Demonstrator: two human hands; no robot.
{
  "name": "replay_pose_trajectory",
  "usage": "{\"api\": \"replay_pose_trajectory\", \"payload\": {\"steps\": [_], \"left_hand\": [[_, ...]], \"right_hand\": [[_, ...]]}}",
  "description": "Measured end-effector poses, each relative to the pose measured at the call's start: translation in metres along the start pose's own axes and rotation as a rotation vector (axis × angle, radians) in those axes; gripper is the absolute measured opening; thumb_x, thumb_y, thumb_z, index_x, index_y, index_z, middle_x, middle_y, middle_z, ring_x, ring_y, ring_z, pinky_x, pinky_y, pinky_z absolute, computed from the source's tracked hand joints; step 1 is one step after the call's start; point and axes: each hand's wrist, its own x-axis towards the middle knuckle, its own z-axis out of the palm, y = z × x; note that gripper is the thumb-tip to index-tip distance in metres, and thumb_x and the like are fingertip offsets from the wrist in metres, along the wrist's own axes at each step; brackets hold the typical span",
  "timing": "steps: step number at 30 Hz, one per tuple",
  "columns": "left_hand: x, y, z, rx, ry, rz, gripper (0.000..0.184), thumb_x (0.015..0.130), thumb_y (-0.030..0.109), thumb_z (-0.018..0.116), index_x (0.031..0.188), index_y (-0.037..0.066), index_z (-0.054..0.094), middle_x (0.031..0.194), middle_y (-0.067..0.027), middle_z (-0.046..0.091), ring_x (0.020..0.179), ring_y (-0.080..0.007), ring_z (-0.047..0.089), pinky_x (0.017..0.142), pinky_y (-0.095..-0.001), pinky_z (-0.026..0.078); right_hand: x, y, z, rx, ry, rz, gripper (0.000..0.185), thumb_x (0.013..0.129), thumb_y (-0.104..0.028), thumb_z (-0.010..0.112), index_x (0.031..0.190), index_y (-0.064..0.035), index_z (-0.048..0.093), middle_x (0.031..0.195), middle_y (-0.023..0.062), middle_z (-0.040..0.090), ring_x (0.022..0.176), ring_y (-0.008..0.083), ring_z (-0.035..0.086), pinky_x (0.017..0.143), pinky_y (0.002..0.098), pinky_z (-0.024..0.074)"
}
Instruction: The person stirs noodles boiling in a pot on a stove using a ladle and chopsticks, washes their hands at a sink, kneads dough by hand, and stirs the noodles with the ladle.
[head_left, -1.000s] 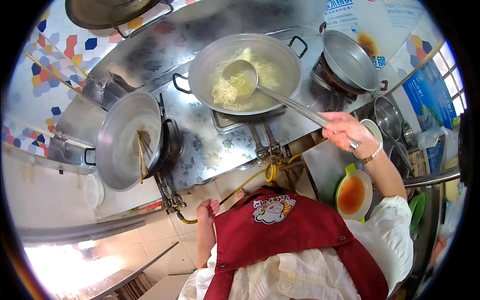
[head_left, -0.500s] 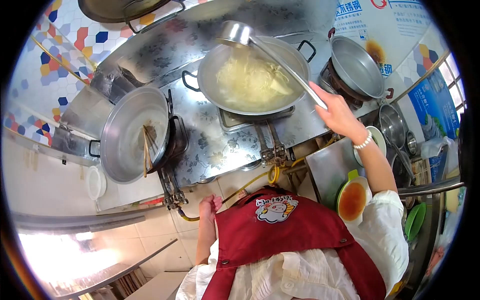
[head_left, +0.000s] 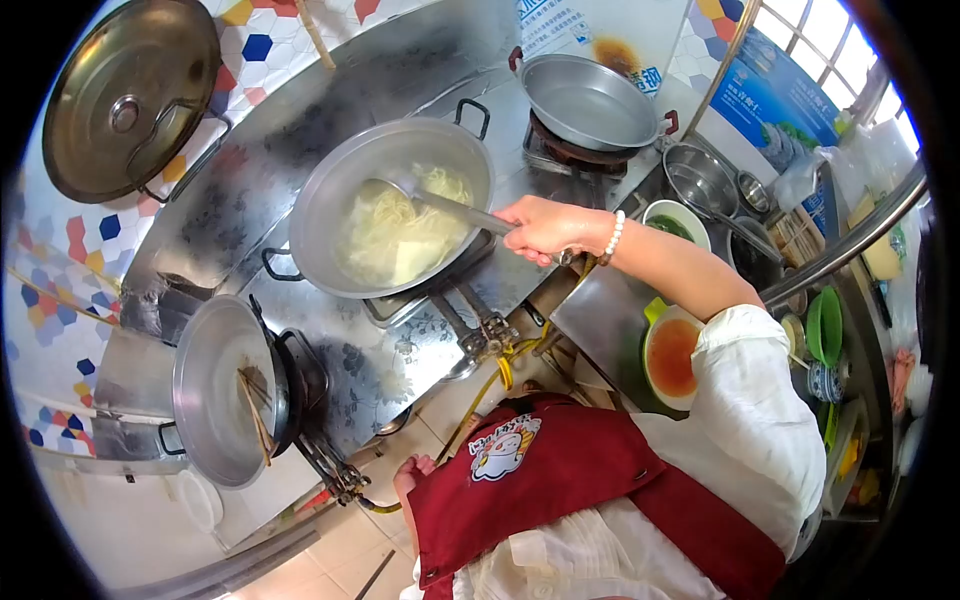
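Note:
My right hand (head_left: pixel 545 230) is closed around the handle end of a long metal ladle (head_left: pixel 455 210). The ladle's bowl is down in a wide metal pot (head_left: pixel 315 215) on the middle burner, partly sunk in cloudy liquid. Pale noodles (head_left: pixel 395 220) lie in that liquid, with a smooth pale piece (head_left: pixel 415 262) near the pot's front side. Low by the red apron (head_left: pixel 560 490), my left hand (head_left: pixel 414 472) hangs with its fingers loosely curled and nothing visible in them.
A pan (head_left: pixel 215 400) with chopsticks (head_left: pixel 255 418) resting in it stands at left, and another pan (head_left: pixel 580 100) at the back right. On the right are a bowl of orange-red liquid (head_left: pixel 672 355) and a bowl with greens (head_left: pixel 675 222). A large lid (head_left: pixel 90 130) leans at upper left.
The ladle has come down from above the pot's far rim into the noodles. My right hand has lowered with it. The camera view has turned, shifting the whole scene.

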Motion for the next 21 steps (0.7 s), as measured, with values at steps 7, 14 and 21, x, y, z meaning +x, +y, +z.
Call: {"api": "replay_pose_trajectory", "payload": {"steps": [7, 14, 21], "left_hand": [[0.024, 0.018, -0.015, -0.154, -0.268, -0.056, 0.015, 0.093, 0.017, 0.045, 0.084, 0.006, 0.049, 0.073, -0.0059, 0.053, 0.063, -0.0182, 0.05, 0.053, -0.0283, 0.041], [0.058, -0.019, -0.062, -0.204, -0.25, -0.042, 0.019, 0.092, 0.016, 0.047, 0.1, 0.0, 0.054, 0.088, -0.0176, 0.065, 0.072, -0.0258, 0.064, 0.063, -0.0335, 0.054], [0.025, -0.014, -0.022, -0.095, 0.001, -0.034, 0.022, 0.092, 0.016, 0.048, 0.105, -0.002, 0.054, 0.087, -0.0174, 0.065, 0.072, -0.0255, 0.064, 0.066, -0.0341, 0.055]], "right_hand": [[0.003, 0.024, -0.008, 0.967, -0.193, 0.145, 0.01, 0.087, -0.002, 0.054, 0.095, 0.003, 0.05, 0.065, 0.0045, 0.048, 0.04, 0.0036, 0.04, 0.029, 0.0172, 0.0309], [-0.027, 0.011, 0.018, 0.72, -0.065, -0.086, 0.055, 0.088, -0.003, 0.051, 0.14, 0.001, 0.032, 0.076, 0.0043, 0.05, 0.045, 0.0015, 0.038, 0.034, 0.0155, 0.0317], [-0.019, -0.008, 0.01, 0.211, 0.145, -0.262, 0.058, 0.086, -0.003, 0.051, 0.141, 0.0012, 0.032, 0.06, -0.0032, 0.043, 0.044, 0.0022, 0.036, 0.038, 0.018, 0.0323]]}}
